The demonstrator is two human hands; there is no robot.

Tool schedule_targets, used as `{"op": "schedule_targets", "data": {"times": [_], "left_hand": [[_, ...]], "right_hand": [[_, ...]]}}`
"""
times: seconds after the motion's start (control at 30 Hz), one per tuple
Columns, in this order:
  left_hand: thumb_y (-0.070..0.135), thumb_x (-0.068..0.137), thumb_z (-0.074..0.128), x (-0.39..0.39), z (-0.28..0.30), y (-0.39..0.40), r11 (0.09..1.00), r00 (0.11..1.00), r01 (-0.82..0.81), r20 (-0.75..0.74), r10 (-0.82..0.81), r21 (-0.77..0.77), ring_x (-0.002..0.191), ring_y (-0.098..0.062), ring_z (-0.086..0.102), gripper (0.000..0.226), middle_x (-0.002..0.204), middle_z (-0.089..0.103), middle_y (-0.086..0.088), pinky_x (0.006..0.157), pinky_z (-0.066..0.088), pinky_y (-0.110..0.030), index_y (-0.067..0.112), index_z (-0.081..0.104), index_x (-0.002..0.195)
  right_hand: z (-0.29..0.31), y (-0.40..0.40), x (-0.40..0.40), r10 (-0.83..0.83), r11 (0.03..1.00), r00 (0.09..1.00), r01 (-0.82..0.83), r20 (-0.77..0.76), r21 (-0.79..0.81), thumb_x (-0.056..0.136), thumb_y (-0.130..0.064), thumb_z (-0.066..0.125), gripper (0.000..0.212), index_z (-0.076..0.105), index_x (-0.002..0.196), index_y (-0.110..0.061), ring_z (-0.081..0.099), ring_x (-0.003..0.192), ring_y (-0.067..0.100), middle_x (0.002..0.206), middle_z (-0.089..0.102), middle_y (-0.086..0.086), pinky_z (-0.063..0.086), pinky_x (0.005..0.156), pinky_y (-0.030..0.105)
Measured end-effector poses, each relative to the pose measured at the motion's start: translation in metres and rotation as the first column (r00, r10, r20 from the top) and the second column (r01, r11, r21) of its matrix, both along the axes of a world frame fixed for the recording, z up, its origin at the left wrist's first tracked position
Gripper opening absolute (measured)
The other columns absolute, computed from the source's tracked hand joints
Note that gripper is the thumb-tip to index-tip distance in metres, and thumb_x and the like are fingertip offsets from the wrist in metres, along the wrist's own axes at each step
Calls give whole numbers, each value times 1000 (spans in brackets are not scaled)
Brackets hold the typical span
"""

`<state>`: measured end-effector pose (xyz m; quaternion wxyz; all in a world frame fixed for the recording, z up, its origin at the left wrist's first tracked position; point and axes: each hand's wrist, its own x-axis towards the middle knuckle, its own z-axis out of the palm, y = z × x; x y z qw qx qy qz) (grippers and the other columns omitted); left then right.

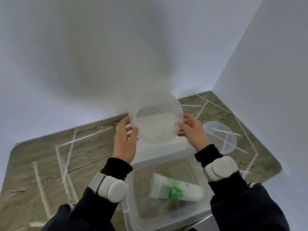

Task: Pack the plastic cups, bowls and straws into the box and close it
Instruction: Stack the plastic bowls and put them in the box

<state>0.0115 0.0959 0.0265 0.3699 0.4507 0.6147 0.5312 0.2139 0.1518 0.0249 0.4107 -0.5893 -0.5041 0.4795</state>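
Motion blur softens everything. The left hand [125,142] and right hand [193,130] grip opposite rims of a translucent bowl [155,116], raised above the far end of the clear box [133,194]. A stack of cups [175,189] lies on its side inside the box, its green print unreadable. Another bowl [221,139] and scattered straws [61,165] lie on the table [33,164].

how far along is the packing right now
Done: a nested stack of cups lies on its side inside the clear box. In hand: the left hand and right hand hold a translucent bowl up above the box. Left: another bowl at the right, the straws scattered over the table, and closing the box.
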Motion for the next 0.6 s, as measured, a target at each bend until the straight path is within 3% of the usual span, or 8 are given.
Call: {"op": "schedule_targets", "data": {"times": [0.23, 0.43, 0.53, 0.6], "left_hand": [[6, 90, 50, 131, 5, 34, 972, 971, 232, -45, -234, -29, 92, -11, 56, 37, 120, 54, 2, 66, 43, 2, 12, 47, 126], [10, 90, 52, 203, -10, 68, 964, 965, 225, -104, -241, -140, 96, -16, 57, 36, 119, 55, 0, 66, 42, -10, 12, 46, 126], [8, 88, 53, 239, -18, 91, 961, 966, 211, -111, -233, -179, 87, -5, 56, 38, 113, 56, 2, 64, 45, -6, 11, 48, 126], [10, 88, 54, 261, -26, 106, 948, 958, 207, -144, -246, -241, 92, -8, 56, 36, 115, 58, -1, 75, 44, -10, 10, 49, 124]], "right_hand": [[-8, -1, 141, -258, 966, 966, 257, -34, -27, 88, -2, 52, 30, 57, 117, -9, 62, 72, 18, 90, 64, 9, 57, 52, 19], [-27, 22, 207, -231, 971, 972, 227, -38, -78, 89, -4, 52, 27, 56, 115, -10, 60, 66, 19, 89, 62, 11, 55, 51, 18], [-35, 38, 247, -198, 976, 979, 192, -53, -101, 89, -6, 55, 24, 56, 111, -15, 63, 65, 19, 90, 65, 9, 56, 59, 27], [-43, 51, 272, -170, 977, 985, 166, -25, -132, 88, -6, 56, 26, 56, 113, -13, 64, 64, 20, 92, 66, 10, 57, 65, 35]]}}
